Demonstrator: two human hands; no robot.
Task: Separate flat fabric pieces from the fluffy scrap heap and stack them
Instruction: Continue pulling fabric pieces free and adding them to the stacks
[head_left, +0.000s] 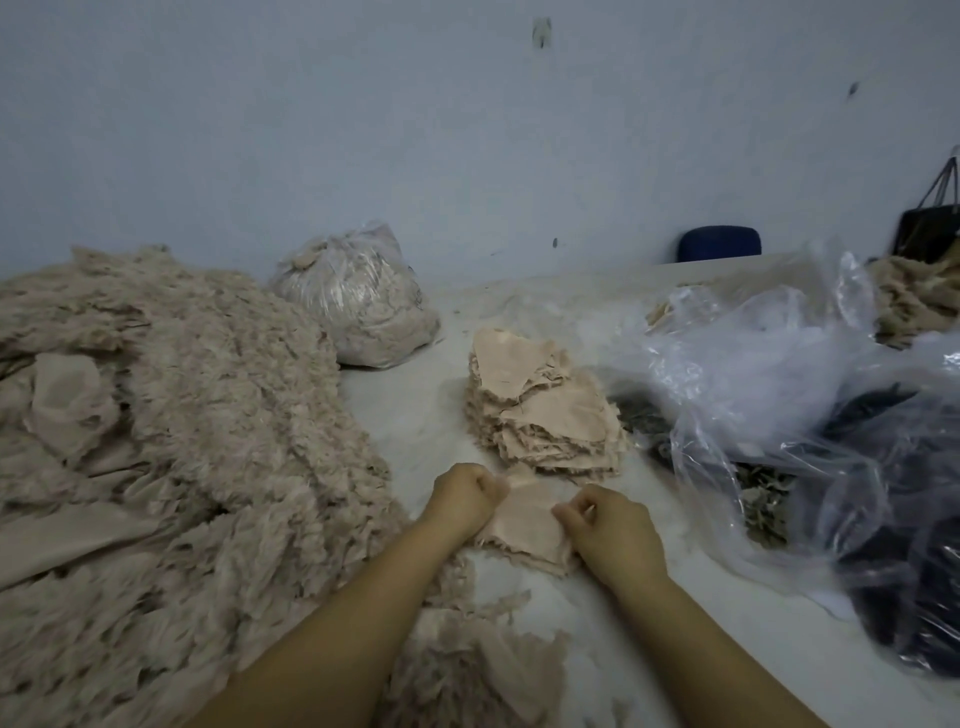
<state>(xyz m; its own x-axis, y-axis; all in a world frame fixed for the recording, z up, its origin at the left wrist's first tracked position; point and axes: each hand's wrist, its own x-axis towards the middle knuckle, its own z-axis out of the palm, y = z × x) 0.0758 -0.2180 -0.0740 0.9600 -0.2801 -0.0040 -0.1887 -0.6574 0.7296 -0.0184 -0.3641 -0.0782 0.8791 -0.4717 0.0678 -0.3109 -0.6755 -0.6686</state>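
So a small flat beige fabric piece with frayed edges is being held over the pale grey table surface, pinched on both sides. The left hand is curled tight on the piece's left edge, and the right hand is curled on its right edge, fingers closed around the cloth on both. A few more flat pieces seem to be lying under it, hard to count though. Just beyond the hands, a tall, slightly leaning stack of flat beige fabric pieces is set on the table. The big fluffy beige scrap heap is spread over the whole left side. A knotted clear plastic bag stuffed with beige scraps is parked behind it, and loose crumpled clear plastic bags are piled on the right.
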